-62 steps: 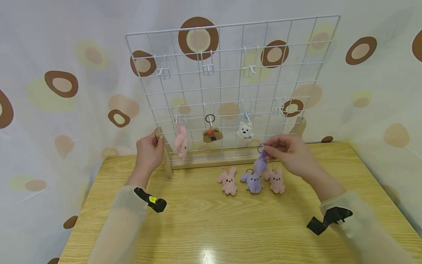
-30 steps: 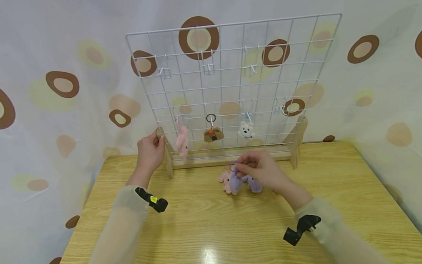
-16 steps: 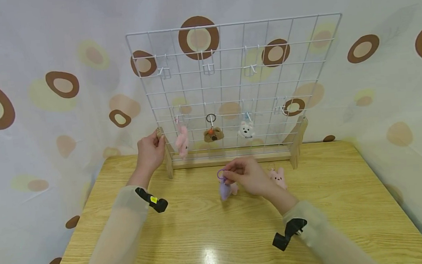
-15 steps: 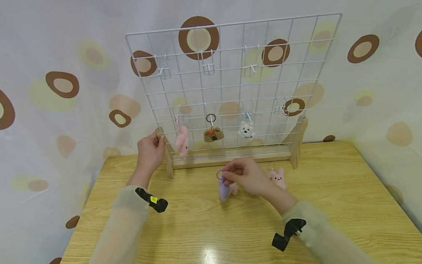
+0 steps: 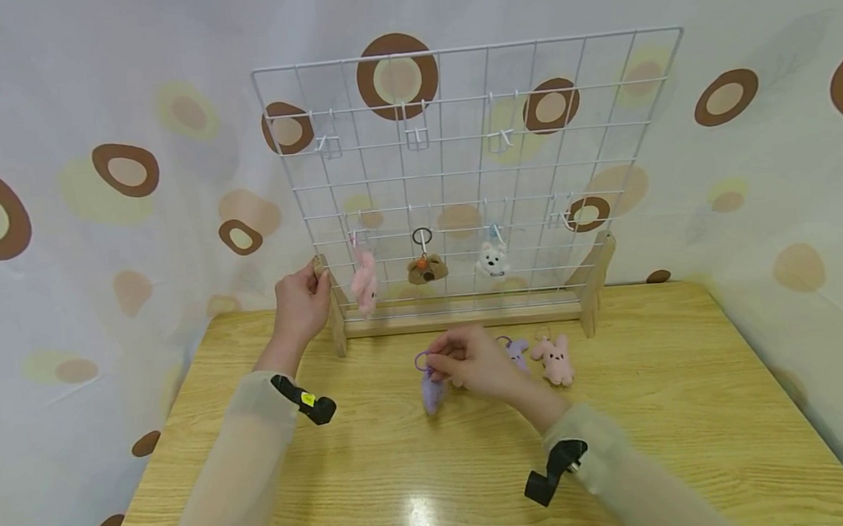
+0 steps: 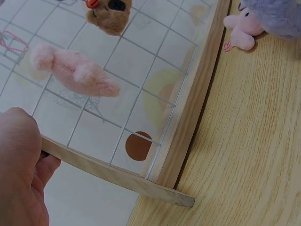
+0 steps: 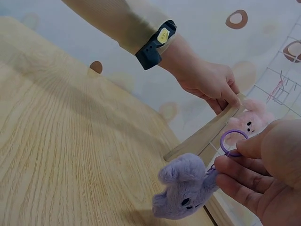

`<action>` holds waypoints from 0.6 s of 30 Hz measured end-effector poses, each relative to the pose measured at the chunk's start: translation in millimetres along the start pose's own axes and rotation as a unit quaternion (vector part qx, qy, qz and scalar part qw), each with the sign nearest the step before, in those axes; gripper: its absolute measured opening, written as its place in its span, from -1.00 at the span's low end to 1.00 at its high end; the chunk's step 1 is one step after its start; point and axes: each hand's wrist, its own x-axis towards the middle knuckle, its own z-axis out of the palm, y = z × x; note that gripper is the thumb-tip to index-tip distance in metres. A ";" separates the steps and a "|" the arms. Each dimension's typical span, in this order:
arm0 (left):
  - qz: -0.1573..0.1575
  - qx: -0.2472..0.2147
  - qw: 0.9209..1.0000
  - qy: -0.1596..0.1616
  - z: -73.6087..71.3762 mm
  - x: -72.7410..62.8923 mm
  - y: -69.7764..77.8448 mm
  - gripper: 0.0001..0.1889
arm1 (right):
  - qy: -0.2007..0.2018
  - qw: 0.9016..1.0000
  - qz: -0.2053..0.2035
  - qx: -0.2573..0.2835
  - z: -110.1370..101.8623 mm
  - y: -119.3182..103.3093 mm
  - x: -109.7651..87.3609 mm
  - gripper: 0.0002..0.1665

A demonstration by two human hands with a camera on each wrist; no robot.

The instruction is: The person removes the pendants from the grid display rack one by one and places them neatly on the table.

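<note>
My right hand pinches the purple ring of a purple plush keychain between thumb and fingers. In the right wrist view the plush dangles below the ring, its face showing. My left hand grips the top of the wooden left support of a white wire grid rack. Behind the right hand, a second purple plush and a pink plush rabbit lie on the table. Another pink plush on the table shows in the left wrist view; the right hand hides it from the head camera.
From the rack's lower hooks hang a pink plush, a brown bear head and a white dog plush. The lower right hook and three upper hooks, one at the left, are bare. A patterned cloth stands behind the table.
My right hand has carried the purple plush keychain leftward and a little toward me, passing in front of the plushes on the table. My left hand keeps its grip on the support.
</note>
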 end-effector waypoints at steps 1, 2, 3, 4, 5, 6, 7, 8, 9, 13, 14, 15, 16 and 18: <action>0.000 -0.001 1.000 0.000 -0.2 0.0 -0.3 -0.76 | -0.001 1.000 0.000 0.000 1.5 0.1 0.9 -0.88; 0.002 -0.001 1.000 0.000 -0.4 0.0 -0.7 -0.76 | -0.002 1.000 0.002 -0.002 3.1 0.5 2.0 -0.88; 0.002 -0.002 1.000 0.001 -0.4 0.0 -1.0 -0.76 | -0.002 1.000 0.004 -0.002 4.7 1.1 3.3 -0.89; 0.003 -0.003 1.000 0.001 -0.6 0.0 -1.4 -0.76 | -0.003 1.000 0.005 -0.001 6.3 2.1 4.7 -0.89; 0.003 -0.004 1.000 0.001 -0.6 0.0 -1.8 -0.76 | -0.003 1.000 0.007 -0.001 7.9 3.1 6.3 -0.89; 0.002 -0.004 1.000 0.000 -0.7 -0.1 -2.3 -0.76 | -0.003 1.000 0.009 0.001 9.6 4.6 8.0 -0.89; 0.001 -0.004 1.000 -0.001 -0.8 -0.1 -2.7 -0.75 | -0.003 1.000 0.012 0.003 11.2 6.4 9.9 -0.89; -0.001 -0.004 1.000 -0.003 -0.8 -0.3 -3.2 -0.75 | -0.002 1.000 0.014 0.006 12.8 7.7 11.7 -0.89; -0.003 -0.005 1.000 -0.005 -0.7 -0.4 -3.8 -0.74 | -0.002 1.000 0.016 0.009 14.3 9.2 13.6 -0.89; -0.011 -0.007 1.000 -0.011 -0.9 -0.6 -4.6 -0.73 | 0.006 1.000 0.020 0.009 19.2 14.8 20.8 -0.88; -0.011 -0.007 1.000 -0.011 -0.9 -0.6 -4.7 -0.73 | 0.009 1.000 0.021 0.006 20.1 15.3 22.4 -0.88; -0.012 -0.007 1.000 -0.012 -1.0 -0.5 -4.4 -0.73 | 0.012 1.000 0.023 0.002 20.9 15.8 24.1 -0.88; -0.013 -0.009 1.000 -0.012 -1.3 -0.4 -3.9 -0.72 | 0.016 1.000 0.025 -0.003 21.5 15.6 25.8 -0.88; -0.015 -0.011 1.000 -0.015 -1.5 0.1 -3.4 -0.71 | 0.024 0.999 0.026 -0.014 22.3 15.2 29.3 -0.88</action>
